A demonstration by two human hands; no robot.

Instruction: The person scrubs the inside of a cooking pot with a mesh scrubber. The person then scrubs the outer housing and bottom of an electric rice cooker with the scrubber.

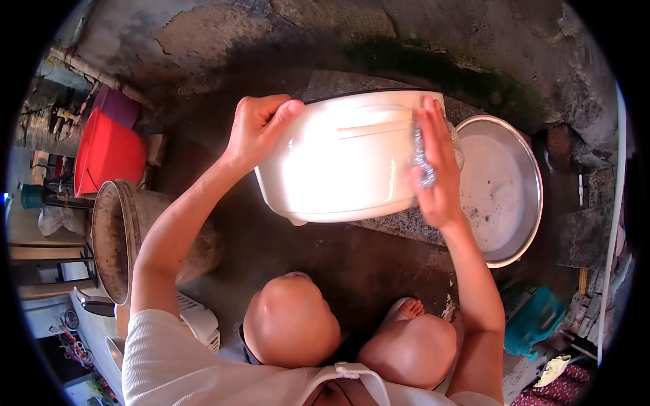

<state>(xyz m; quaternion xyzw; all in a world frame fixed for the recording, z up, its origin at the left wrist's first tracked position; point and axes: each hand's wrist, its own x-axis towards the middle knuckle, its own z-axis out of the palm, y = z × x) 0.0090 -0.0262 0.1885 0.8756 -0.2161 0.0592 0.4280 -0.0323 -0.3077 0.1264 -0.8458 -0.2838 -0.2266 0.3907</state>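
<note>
A large white glossy appliance or tub-like body [338,162], with a dark line along its far edge, is held up tilted in front of me. My left hand [261,128] grips its upper left corner, the thumb lying on the near face. At its right side my right hand [437,166] presses a silvery metal scrubber [426,166] against the surface, slightly blurred. To the right stands a metal basin [538,196] of cloudy, foamy water with dark specks. The far side of the white body is hidden.
A stone slab [399,227] lies beneath. On the left are a worn bucket [112,237], a red tub [108,152] and a white plastic basket [196,318]. A teal bottle [535,321] lies at the lower right. A rough wall [474,40] closes off the far side.
</note>
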